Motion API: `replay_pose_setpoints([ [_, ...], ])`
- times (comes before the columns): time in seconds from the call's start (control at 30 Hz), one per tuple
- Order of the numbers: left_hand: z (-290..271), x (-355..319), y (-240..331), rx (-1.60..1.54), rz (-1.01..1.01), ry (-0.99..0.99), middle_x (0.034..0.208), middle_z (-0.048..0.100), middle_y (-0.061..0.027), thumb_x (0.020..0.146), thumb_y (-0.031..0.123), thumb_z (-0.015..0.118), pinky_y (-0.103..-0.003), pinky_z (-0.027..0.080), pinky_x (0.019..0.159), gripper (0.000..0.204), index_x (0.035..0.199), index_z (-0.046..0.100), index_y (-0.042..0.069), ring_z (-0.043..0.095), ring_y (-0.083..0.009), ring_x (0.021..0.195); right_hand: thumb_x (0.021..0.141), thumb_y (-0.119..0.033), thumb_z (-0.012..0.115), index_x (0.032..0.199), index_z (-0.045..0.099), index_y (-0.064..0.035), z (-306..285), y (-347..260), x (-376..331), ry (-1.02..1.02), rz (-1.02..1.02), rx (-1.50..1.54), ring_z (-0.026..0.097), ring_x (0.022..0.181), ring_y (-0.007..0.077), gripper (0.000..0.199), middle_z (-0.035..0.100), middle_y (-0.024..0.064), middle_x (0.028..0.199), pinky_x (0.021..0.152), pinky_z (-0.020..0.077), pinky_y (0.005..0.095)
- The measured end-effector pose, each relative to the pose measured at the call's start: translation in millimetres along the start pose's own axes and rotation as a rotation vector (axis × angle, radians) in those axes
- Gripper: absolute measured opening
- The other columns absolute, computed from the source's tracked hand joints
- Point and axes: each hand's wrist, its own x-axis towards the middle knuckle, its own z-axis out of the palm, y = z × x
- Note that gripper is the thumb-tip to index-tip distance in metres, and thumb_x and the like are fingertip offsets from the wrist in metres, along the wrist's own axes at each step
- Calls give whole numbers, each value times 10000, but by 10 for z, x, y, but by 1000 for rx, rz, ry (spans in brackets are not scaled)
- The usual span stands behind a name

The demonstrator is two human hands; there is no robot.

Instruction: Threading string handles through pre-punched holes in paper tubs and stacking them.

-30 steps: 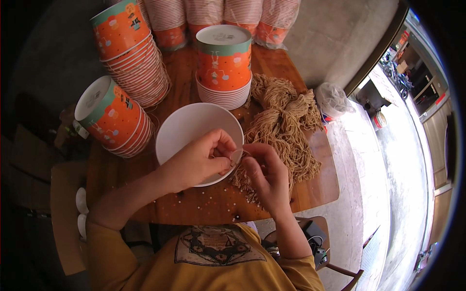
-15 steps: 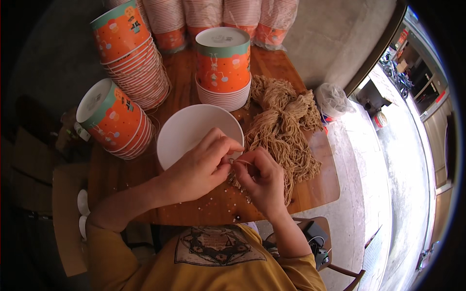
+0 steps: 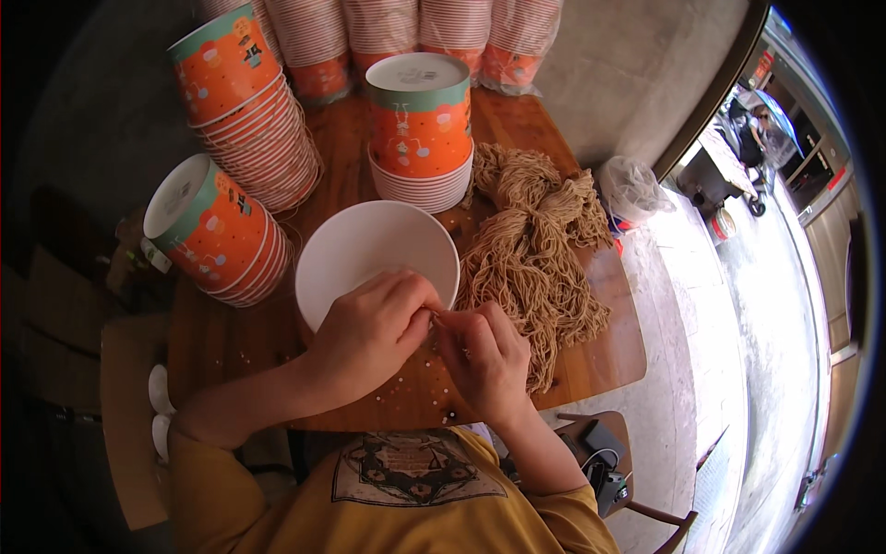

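A white paper bowl (image 3: 369,249) stands empty in the middle of the wooden table (image 3: 600,351). To its right lies a big heap of tan raw noodles (image 3: 535,240). My left hand (image 3: 374,332) rests over the bowl's near rim, fingers pinched on a few noodle strands. My right hand (image 3: 484,355) sits right beside it at the heap's near edge, pinching the same strands. The fingertips of both hands meet at the bowl's near right rim.
Stacks of orange paper bowls surround the bowl: one upright behind it (image 3: 420,129), two tipped stacks at left (image 3: 217,235) (image 3: 249,102), more along the back wall (image 3: 406,32). A tied plastic bag (image 3: 632,189) lies off the table's right edge. Crumbs dot the near tabletop.
Both hands have drawn slightly toward me, down from the bowl's middle to its near right rim, still pinching noodle strands together.
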Motion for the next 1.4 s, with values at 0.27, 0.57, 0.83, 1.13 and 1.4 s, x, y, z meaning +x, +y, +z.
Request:
replay_pose_setpoints([
  [0.27, -13, -30, -18, -298, -193, 9, 895, 612, -72, 839, -66, 619, -295, 505, 754, 155, 950, 552, 19, 621, -182, 832, 761, -28, 735, 940, 617, -73, 15, -11, -21, 12, -34, -3, 556, 609, 208, 219, 509, 49, 738, 499, 455, 326],
  [0.57, 15, 51, -48, -677, -320, -72, 871, 582, -35, 863, -50, 605, -273, 497, 748, 156, 963, 516, 29, 588, -110, 810, 839, -35, 699, 897, 586, -35, 10, -50, -45, -12, 346, 350, 564, 609, 175, 126, 545, 64, 774, 539, 465, 275],
  [0.83, -29, 96, -76, -898, -428, -187, 943, 556, -17, 905, -2, 595, -239, 474, 816, 181, 1036, 477, 36, 566, -85, 886, 942, -89, 624, 976, 562, -19, -26, 10, -50, -47, 877, 1072, 519, 683, 36, 99, 573, -12, 840, 605, 440, 209],
  [1.13, -8, 108, -62, -911, -450, -194, 950, 560, -24, 919, 1, 598, -232, 475, 800, 213, 1066, 449, 36, 564, -78, 886, 790, 2, 713, 1030, 644, -71, -165, 32, 1, 101, 246, 297, 595, 656, 167, 260, 593, 56, 904, 569, 498, 280],
  [1.4, -31, 98, -35, -890, -469, -225, 986, 540, -39, 948, 10, 578, -222, 475, 791, 221, 1091, 413, 45, 553, -73, 905, 721, -13, 751, 988, 663, -87, -212, 55, 87, -39, 51, 102, 608, 725, 225, 291, 568, 54, 853, 574, 503, 338],
])
